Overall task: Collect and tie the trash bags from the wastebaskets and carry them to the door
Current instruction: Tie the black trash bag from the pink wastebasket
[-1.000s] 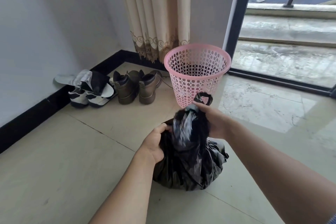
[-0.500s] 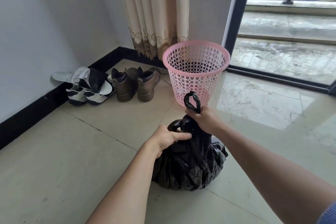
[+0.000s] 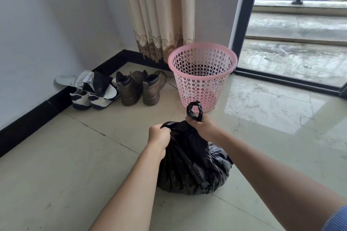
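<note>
Obs. Black trash bag [image 3: 191, 170] sits on the tiled floor [image 3: 75, 155] at the centre of my view, belly slumped and bearing its own weight. Reason for leaving it down: both hands are free to work the neck, with nothing to carry.

Left hand [image 3: 158, 135], at 10 o'clock of the bag's top: fingers curled tight round a bunch of film. It anchors one side of the neck so the plastic has something to pull against.

Right hand [image 3: 203, 127], at 1 o'clock of the top: fist closed on the other gathered strand. A loop [image 3: 194, 109] of twisted plastic stands out of the fist toward 12 o'clock, upright because the grip is just below it.

Knot: the strands seem to cross between my fists, but black on black hides it, so I cannot say whether it is cinched.

Pink wastebasket [image 3: 187, 88] stands upright at 12 o'clock of the bag, near but apart, with no liner over its rim. Judgement: this bin's bag is out, tying is in hand, and the carry to the door is not yet begun.

Surroundings: brown boots [image 3: 140, 88] at 10 o'clock, sneakers [image 3: 88, 97] nearer 9, by the wall. Curtain [image 3: 159, 15] hangs behind the basket. Dark door frame [image 3: 242, 15] at 1 o'clock.

Next, by my reckoning: draw the fists apart to seat the knot, then lift by the loop. Risk: thin film may tear if jerked
</note>
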`<state>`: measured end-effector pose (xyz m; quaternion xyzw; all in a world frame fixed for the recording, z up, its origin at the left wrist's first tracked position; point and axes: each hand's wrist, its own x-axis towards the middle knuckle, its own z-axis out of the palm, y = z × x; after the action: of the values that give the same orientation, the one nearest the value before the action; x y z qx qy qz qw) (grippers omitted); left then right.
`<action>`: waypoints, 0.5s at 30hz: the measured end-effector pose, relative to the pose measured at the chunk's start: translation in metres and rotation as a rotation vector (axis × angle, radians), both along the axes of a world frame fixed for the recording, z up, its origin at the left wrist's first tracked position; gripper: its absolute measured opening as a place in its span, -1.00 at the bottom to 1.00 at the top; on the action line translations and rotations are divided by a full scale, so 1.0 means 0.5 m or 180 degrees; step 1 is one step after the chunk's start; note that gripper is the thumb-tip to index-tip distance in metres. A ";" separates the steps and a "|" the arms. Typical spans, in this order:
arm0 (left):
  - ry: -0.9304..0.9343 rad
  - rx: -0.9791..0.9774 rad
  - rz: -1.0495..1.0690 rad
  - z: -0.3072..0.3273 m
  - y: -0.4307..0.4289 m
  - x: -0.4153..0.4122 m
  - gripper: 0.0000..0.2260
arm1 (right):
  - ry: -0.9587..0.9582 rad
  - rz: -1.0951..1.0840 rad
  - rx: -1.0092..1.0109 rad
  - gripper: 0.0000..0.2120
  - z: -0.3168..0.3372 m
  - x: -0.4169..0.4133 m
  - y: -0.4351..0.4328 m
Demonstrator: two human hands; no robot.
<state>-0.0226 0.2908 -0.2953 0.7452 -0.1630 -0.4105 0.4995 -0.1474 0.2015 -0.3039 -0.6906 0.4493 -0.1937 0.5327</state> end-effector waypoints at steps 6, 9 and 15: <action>0.1576 -0.0760 0.0604 0.017 -0.013 0.031 -0.73 | -0.0079 -0.0123 0.0299 -0.73 0.000 -0.005 0.001; 0.1829 -0.0975 0.0928 0.026 -0.018 0.026 -0.85 | -0.0245 -0.0347 0.0538 -0.62 -0.006 0.003 0.006; 0.2523 -0.1433 0.1302 0.028 -0.002 0.050 -0.86 | -0.0716 -0.1435 0.1250 -0.70 -0.038 -0.027 -0.023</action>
<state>0.0022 0.2900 -0.2814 0.4223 0.1043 -0.5105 0.7418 -0.1607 0.1898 -0.3230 -0.4318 0.5580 -0.2916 0.6458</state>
